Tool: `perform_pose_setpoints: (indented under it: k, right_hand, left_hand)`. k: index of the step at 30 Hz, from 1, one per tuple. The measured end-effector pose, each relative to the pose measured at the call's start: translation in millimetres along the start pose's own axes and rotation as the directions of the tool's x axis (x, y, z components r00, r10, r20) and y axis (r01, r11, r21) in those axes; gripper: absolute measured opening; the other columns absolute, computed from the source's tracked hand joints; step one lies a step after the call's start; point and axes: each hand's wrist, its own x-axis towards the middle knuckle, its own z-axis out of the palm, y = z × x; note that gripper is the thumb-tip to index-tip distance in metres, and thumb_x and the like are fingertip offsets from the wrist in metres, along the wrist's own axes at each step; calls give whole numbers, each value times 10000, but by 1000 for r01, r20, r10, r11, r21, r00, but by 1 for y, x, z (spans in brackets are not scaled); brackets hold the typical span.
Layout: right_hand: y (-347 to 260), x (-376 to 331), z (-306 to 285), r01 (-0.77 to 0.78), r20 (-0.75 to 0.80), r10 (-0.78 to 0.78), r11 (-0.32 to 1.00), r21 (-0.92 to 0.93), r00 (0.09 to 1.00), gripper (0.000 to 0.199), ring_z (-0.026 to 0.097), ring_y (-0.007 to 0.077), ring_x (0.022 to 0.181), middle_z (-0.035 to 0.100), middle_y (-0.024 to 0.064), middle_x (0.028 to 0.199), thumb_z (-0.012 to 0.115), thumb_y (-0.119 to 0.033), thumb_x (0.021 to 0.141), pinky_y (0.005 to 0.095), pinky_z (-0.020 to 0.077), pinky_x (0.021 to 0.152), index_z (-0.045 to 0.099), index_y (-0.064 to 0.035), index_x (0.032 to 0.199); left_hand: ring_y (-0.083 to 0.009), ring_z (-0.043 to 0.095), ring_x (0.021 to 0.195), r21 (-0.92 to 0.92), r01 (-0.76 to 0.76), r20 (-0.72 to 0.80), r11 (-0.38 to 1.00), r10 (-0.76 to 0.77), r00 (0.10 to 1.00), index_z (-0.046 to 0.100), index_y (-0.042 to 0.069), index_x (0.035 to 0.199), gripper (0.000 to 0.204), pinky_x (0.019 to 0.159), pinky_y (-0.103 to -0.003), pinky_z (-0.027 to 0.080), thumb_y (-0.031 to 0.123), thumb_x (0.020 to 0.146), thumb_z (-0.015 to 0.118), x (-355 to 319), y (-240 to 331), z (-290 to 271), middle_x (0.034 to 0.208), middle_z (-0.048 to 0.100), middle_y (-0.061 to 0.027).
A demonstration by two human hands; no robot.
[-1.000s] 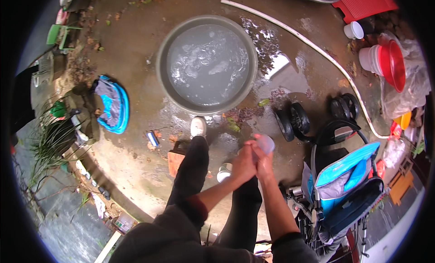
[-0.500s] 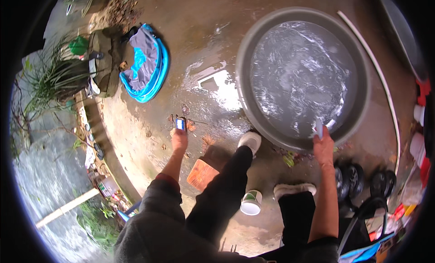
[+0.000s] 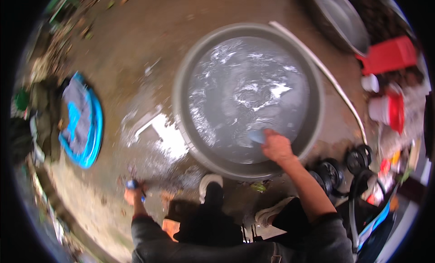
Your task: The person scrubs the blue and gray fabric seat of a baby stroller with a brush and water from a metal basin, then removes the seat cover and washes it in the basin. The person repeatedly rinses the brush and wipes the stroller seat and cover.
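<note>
In my right hand [image 3: 277, 147] is a pale light-blue flat piece [image 3: 256, 136], its kind unclear, held low over the water [image 3: 226, 82] or just in it. The water swirls inside a large round grey tub [image 3: 181, 95]. My left hand [image 3: 133, 198] is out to the left above the wet ground, closed around a small dark-blue and white object [image 3: 132, 184]. Blur hides what that object is.
A blue and grey folded fabric item [image 3: 94, 127] lies at the left. A pale hose [image 3: 337, 84] curves along the tub's right side. Beyond are a metal basin [image 3: 340, 18], a red container [image 3: 389, 54], a white bucket [image 3: 380, 110] and black wheels [image 3: 333, 171].
My right hand has moved forward over the tub with the pale-blue piece. The view has shifted to the right, and my left hand sits lower and farther left in it, still gripping its object.
</note>
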Motion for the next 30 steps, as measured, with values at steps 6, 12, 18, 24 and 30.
perform_pose_setpoints:
  k: [6,12,18,24,30]
  right_hand:
    - [-10,-10,8,8,-124,2,997,82,992,473,639,364,1118,631,181,1241,684,-275,841,483,542,909,559,-63,1245]
    - [12,-40,-22,114,-298,-45,969,218,954,441,647,389,1063,656,194,1201,666,-271,887,487,537,899,566,-84,1274]
    - [36,-32,-18,62,-210,44,879,473,977,340,670,410,917,696,188,1010,606,-118,888,475,541,845,587,-95,1226]
    - [42,18,14,-126,-449,218,966,227,866,386,680,350,1029,696,151,1059,553,-61,887,436,548,866,581,-78,1272]
    - [28,52,35,-67,197,136,-636,769,971,385,601,340,1181,637,163,1268,527,-218,994,456,480,1003,528,-47,1339]
  left_hand:
    - [-350,568,1252,24,48,98,999,-50,994,478,104,1423,911,1028,-467,486,473,656,801,-4,6,3,1339,583,-192]
    - [-263,572,902,-868,-330,-238,371,272,932,405,-34,1385,781,866,-389,492,341,797,755,-41,82,-75,1099,586,-154]
    - [-176,619,835,-795,-599,-310,-93,912,270,487,36,1298,568,751,-345,537,202,832,766,-226,263,-228,1006,628,-83]
    - [-424,572,1173,79,-946,-246,-315,913,-325,453,118,1413,575,1027,-475,451,332,927,672,-334,382,-199,1352,546,-216]
    - [-319,591,1082,-720,-602,-382,347,526,760,573,-1,1210,375,923,-483,482,261,951,647,-296,402,-127,1128,598,-178]
